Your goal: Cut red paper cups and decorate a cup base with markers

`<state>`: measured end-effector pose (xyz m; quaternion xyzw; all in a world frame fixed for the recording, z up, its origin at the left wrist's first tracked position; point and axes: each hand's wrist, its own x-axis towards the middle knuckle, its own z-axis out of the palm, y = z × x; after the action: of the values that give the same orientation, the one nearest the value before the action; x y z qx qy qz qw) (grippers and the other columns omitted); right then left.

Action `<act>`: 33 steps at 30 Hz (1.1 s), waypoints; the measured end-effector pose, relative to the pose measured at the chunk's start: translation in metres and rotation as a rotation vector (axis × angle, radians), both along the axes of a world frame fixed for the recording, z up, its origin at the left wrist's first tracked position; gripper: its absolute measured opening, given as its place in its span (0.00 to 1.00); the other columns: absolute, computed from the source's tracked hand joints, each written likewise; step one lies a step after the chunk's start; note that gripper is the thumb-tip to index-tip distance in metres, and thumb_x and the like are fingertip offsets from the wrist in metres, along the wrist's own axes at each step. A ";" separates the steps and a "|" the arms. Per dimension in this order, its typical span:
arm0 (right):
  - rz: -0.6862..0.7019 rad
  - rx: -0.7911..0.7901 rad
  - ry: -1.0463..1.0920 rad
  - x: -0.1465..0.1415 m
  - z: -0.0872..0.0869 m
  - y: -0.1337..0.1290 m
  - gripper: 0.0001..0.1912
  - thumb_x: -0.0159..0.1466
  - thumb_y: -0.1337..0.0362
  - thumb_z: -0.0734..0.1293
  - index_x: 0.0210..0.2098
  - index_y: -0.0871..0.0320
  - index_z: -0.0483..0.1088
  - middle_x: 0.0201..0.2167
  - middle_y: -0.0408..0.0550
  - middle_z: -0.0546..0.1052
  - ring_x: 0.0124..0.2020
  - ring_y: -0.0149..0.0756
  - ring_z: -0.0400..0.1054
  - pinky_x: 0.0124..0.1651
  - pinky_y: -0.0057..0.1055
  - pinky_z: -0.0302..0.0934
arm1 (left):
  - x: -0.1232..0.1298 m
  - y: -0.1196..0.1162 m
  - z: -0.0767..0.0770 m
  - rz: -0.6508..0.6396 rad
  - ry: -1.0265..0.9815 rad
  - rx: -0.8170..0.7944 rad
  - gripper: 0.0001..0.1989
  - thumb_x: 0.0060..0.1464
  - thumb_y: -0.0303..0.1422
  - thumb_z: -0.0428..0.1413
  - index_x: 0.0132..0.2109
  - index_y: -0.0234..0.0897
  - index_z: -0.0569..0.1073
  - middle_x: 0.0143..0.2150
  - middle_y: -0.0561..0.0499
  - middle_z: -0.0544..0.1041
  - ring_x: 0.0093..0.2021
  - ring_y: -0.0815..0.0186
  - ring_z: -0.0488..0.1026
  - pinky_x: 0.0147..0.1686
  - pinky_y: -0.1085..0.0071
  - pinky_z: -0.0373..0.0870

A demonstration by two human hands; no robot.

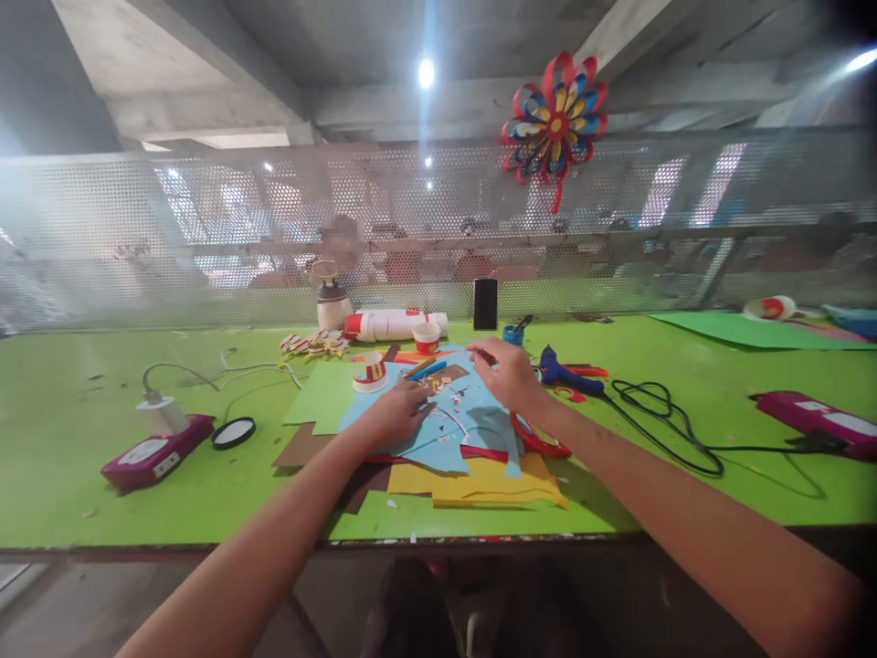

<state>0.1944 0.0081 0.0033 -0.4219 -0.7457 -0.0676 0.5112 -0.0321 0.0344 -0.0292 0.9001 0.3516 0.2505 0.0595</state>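
My left hand [401,413] lies on a light blue paper sheet [438,443] strewn with small scraps, its fingers stretched forward. Just beyond its fingertips are a blue pen [429,370] and a brown pencil-like stick [419,367]. My right hand [511,373] hovers over the sheet's right side, thumb and fingers apart, with nothing visible in it. Red-handled scissors [538,439] lie partly beneath my right wrist. A cut paper cup [371,373] stands left of the pens, and a second red and white cup [426,338] sits behind them.
Right of my hand are a blue glue gun [572,375] with a looped black cord and a purple power strip [822,422]. Another power strip [157,454] with a charger lies left. Stacked cups [397,324], a phone [486,304] and a mesh screen [411,228] stand behind. A paper flower [556,123] hangs above.
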 end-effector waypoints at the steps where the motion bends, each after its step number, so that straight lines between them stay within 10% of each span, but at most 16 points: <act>1: -0.009 -0.009 -0.004 0.001 0.002 0.003 0.10 0.62 0.71 0.62 0.37 0.59 0.76 0.32 0.51 0.80 0.32 0.37 0.73 0.38 0.33 0.67 | 0.000 -0.001 0.000 -0.003 0.020 -0.006 0.15 0.59 0.33 0.53 0.51 0.39 0.76 0.47 0.42 0.78 0.48 0.56 0.73 0.48 0.62 0.70; 11: -0.075 -0.170 -0.111 0.004 0.007 0.029 0.10 0.68 0.60 0.66 0.38 0.61 0.73 0.34 0.44 0.77 0.33 0.32 0.72 0.41 0.36 0.69 | -0.018 0.001 0.023 0.035 0.139 -0.123 0.08 0.44 0.23 0.53 0.28 0.35 0.78 0.33 0.48 0.78 0.34 0.63 0.74 0.35 0.70 0.69; 26: 0.106 -0.402 -0.268 0.005 0.016 -0.016 0.08 0.60 0.68 0.66 0.32 0.61 0.79 0.21 0.44 0.76 0.23 0.30 0.64 0.30 0.28 0.55 | -0.016 -0.003 0.024 0.027 0.119 -0.187 0.20 0.51 0.31 0.56 0.52 0.36 0.75 0.40 0.48 0.80 0.37 0.63 0.75 0.38 0.69 0.68; 33: 0.084 -0.262 -0.074 0.024 0.004 -0.022 0.14 0.65 0.62 0.62 0.34 0.63 0.77 0.25 0.47 0.77 0.23 0.31 0.65 0.29 0.29 0.59 | -0.015 -0.002 0.021 0.020 0.183 -0.168 0.09 0.49 0.25 0.53 0.33 0.34 0.78 0.33 0.48 0.77 0.33 0.63 0.72 0.34 0.70 0.67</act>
<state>0.2182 -0.0135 0.0074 -0.4506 -0.7835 0.0360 0.4262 -0.0474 0.0323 -0.0087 0.9074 0.3844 0.1375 0.0998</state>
